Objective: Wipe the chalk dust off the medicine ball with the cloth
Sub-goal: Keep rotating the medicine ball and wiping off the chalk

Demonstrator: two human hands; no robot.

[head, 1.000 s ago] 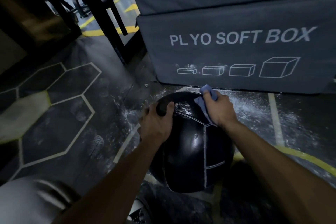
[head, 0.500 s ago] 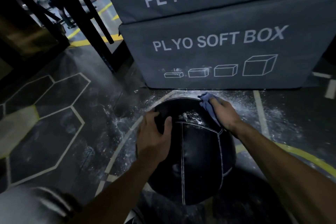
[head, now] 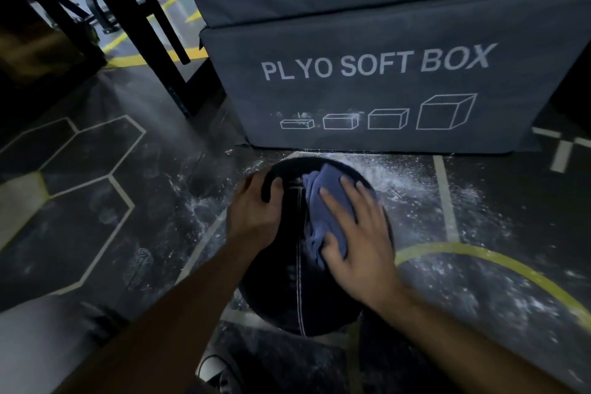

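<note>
Resting on the dark gym floor (head: 96, 201), the black medicine ball (head: 287, 291) sits just in front of the lower of two stacked grey boxes printed "PLYO SOFT BOX" (head: 377, 80). Left hand (head: 252, 214) lies on the ball's upper left side, fingers and thumb curved over the surface, bracing rather than wrapping it. Right hand (head: 361, 240) lies flat on the blue cloth (head: 323, 214), fingers straight and spread, thumb tucked against the cloth's near edge, pressing it onto the top of the ball to the right of the white stitched seam (head: 300, 265). Cloth is bunched, folds showing ahead of the fingertips. White chalk dust (head: 415, 189) is scattered on the floor around the ball, thickest to its right and far side (little dust can be made out on the ball itself in this light). Floor bears white hexagon outlines at left and a curved yellow line (head: 479, 259) at right. Black rack uprights (head: 153, 41) stand at upper left. A shoe toe (head: 214, 371) shows at the bottom edge, below the ball.
</note>
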